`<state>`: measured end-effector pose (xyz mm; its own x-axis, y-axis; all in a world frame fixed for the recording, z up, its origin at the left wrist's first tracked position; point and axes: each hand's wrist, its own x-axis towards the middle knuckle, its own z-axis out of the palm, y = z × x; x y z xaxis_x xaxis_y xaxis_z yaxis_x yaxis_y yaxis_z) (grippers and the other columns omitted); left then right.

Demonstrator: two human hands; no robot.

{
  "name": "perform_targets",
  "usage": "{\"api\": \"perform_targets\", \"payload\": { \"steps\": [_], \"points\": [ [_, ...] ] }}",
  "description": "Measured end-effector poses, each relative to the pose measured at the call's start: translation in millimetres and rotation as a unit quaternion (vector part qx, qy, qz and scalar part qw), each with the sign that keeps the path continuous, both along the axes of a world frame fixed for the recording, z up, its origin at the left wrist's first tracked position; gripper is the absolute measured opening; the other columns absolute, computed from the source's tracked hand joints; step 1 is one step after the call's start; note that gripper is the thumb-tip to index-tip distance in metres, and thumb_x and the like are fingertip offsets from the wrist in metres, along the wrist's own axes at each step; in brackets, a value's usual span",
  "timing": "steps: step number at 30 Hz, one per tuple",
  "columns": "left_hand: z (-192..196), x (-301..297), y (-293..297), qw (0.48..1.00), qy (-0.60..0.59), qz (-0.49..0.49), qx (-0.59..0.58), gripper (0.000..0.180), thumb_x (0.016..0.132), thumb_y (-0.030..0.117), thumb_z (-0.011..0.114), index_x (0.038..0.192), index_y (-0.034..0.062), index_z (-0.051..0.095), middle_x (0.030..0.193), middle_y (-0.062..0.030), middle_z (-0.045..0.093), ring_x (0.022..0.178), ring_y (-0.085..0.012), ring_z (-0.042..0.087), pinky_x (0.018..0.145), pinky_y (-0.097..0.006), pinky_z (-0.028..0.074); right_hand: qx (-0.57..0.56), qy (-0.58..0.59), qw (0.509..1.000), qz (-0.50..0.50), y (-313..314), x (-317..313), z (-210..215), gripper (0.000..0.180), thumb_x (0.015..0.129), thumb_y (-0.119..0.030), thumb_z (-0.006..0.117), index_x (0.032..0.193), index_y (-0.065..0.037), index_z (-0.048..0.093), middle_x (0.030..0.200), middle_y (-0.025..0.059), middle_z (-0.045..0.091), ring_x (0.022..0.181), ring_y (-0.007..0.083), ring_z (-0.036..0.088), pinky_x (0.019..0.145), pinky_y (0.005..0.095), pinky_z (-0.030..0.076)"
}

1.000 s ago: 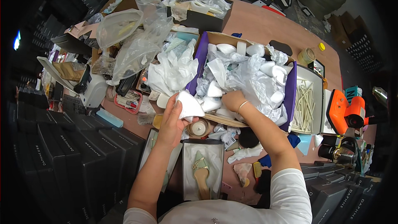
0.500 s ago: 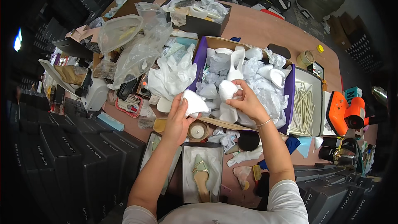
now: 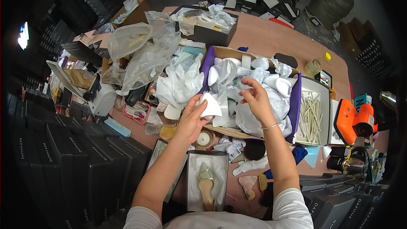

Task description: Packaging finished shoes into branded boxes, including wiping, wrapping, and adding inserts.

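Observation:
My left hand (image 3: 191, 118) holds a white cone-shaped form (image 3: 210, 106) at the near left edge of an open cardboard box with purple walls (image 3: 295, 101). The box is crammed with white tissue paper (image 3: 258, 78) and more white forms. My right hand (image 3: 256, 101) is over the box's middle, its fingertips pinching a crumpled piece of the tissue. Close to my body lies a small open box (image 3: 191, 186) with a pale green pointed shoe (image 3: 206, 181) on white paper.
A tape roll (image 3: 204, 138) and paper scraps lie between the two boxes. At the right stand a tray of white sticks (image 3: 312, 112) and an orange tool (image 3: 353, 121). Plastic bags (image 3: 142, 57) pile up at the left. Black shoe boxes (image 3: 63, 157) stack along the lower left.
My right hand lifted a white piece out of the box, let it go, and now pinches tissue. My left hand shifted slightly right toward the box with its white form.

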<state>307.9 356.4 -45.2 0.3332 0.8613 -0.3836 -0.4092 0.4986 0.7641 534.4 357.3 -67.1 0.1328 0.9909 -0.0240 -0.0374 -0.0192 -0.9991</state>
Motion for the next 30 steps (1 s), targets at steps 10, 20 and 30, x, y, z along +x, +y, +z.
{"api": "perform_targets", "payload": {
  "steps": [10,20,30],
  "points": [
    [-15.7,-14.6,-2.2,0.983,-0.156,0.022,-0.093,0.036,0.097,0.032,0.054,0.126,0.0132,0.045,0.125,-0.0075,0.05,0.118,-0.0226,0.049,0.097,-0.05,0.044,0.118,-0.473,0.872,0.049,118.6,-50.9,-79.6,0.055,0.075,-0.005,0.063,0.129,-0.003,0.051,0.105,0.0209,0.064,0.095,0.036,0.064,0.086,0.0428,0.051],
    [-17.0,-21.2,0.7,0.993,-0.113,0.017,-0.014,0.039,0.096,0.026,0.056,0.131,0.0133,0.043,0.129,-0.0081,0.048,0.123,-0.0256,0.046,0.105,-0.054,0.037,0.046,-0.599,0.791,0.119,101.0,-63.1,-118.7,0.056,0.08,-0.024,0.064,0.13,-0.007,0.045,0.106,0.0157,0.065,0.093,0.0353,0.065,0.084,0.0493,0.047],
    [-13.8,-18.3,4.8,0.988,-0.128,0.031,-0.079,0.047,0.095,0.028,0.056,0.135,0.0086,0.044,0.13,-0.0091,0.05,0.121,-0.0241,0.048,0.102,-0.048,0.039,0.141,-0.351,0.926,0.009,93.3,-59.2,-68.7,0.05,0.079,-0.02,0.059,0.125,-0.001,0.051,0.09,0.0249,0.066,0.082,0.0385,0.065,0.082,0.0437,0.05]
  ]
}}
